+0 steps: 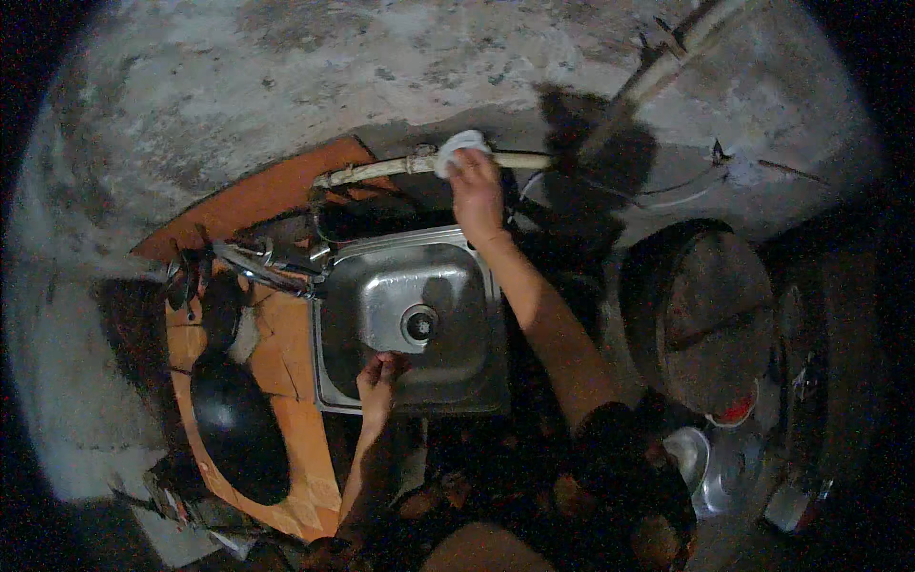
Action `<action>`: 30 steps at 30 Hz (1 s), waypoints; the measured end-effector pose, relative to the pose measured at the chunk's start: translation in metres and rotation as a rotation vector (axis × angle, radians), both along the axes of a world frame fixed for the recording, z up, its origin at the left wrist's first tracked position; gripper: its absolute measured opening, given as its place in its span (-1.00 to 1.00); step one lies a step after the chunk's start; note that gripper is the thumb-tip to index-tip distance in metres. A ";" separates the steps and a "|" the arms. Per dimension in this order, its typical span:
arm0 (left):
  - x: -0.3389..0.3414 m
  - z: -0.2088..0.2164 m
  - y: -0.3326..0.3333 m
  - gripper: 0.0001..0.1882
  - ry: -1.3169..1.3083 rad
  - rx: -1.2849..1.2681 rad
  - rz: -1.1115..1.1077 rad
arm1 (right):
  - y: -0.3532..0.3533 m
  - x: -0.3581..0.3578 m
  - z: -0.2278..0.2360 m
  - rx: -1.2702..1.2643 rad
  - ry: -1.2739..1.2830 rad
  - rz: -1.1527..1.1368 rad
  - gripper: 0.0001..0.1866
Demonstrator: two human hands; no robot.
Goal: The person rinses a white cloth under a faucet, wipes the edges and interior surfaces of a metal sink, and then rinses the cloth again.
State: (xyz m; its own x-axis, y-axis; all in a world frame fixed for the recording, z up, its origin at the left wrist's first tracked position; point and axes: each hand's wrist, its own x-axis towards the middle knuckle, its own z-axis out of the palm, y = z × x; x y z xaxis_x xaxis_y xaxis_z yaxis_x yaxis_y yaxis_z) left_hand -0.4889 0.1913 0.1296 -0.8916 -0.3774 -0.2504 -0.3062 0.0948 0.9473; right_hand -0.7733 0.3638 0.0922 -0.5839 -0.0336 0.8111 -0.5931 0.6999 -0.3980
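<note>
**Cloth on the pipe behind the sink**

We see the right hand pressing a white cloth onto the pale pipe at the counter's back edge. The left hand curls over the steel sink's front rim, holding nothing.

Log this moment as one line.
right hand: presses white cloth on pipe | left hand: grips sink front rim
</note>
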 end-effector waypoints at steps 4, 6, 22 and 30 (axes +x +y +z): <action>-0.005 -0.011 -0.013 -0.75 0.004 0.069 -0.067 | 0.015 -0.001 0.010 0.086 0.009 0.205 -0.78; -0.009 -0.015 -0.015 -0.74 0.114 0.125 -0.112 | 0.049 -0.008 0.004 0.134 0.015 0.158 -0.70; 0.003 0.008 -0.026 -0.69 -0.068 -0.035 -0.003 | 0.013 -0.010 0.010 -0.163 0.058 -0.077 -0.77; -0.003 -0.027 -0.040 -0.71 -0.015 0.153 -0.116 | 0.014 -0.014 0.018 0.015 0.027 0.007 -0.81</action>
State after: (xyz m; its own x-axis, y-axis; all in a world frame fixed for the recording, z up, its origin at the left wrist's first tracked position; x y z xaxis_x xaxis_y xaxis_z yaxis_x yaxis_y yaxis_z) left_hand -0.4924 0.1517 0.1022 -0.9227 -0.2288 -0.3102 -0.3155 -0.0142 0.9488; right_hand -0.7873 0.3782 0.1107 -0.5614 -0.0501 0.8260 -0.6084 0.7017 -0.3709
